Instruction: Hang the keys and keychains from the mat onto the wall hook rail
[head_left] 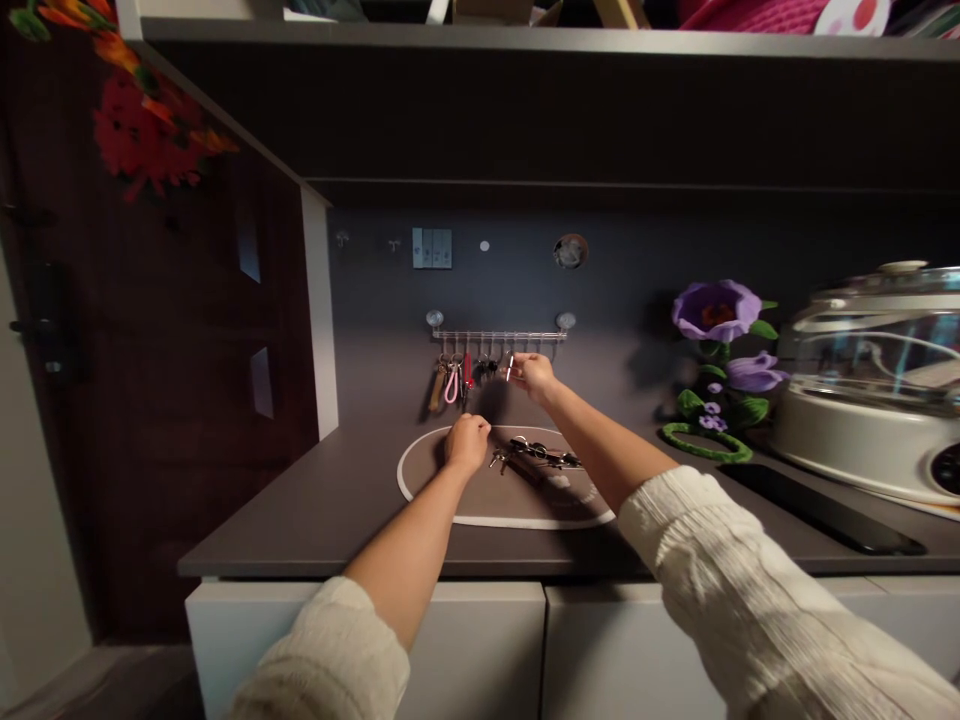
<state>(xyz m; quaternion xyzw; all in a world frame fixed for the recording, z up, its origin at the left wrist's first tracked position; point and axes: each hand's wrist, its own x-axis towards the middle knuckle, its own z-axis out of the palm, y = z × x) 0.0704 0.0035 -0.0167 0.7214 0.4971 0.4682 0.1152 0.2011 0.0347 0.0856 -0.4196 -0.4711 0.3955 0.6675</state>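
Head view: right hand (534, 376) pinches a blurred shiny item (511, 367); left hand (468, 443) curls closed, any contents hidden.

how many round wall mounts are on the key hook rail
2: one round mount at the rail's left end in view, another at its right end, above the right hand.

You can read no text, brand or number here; the marks on the four-part wall panel (432, 248) are too small to make out.
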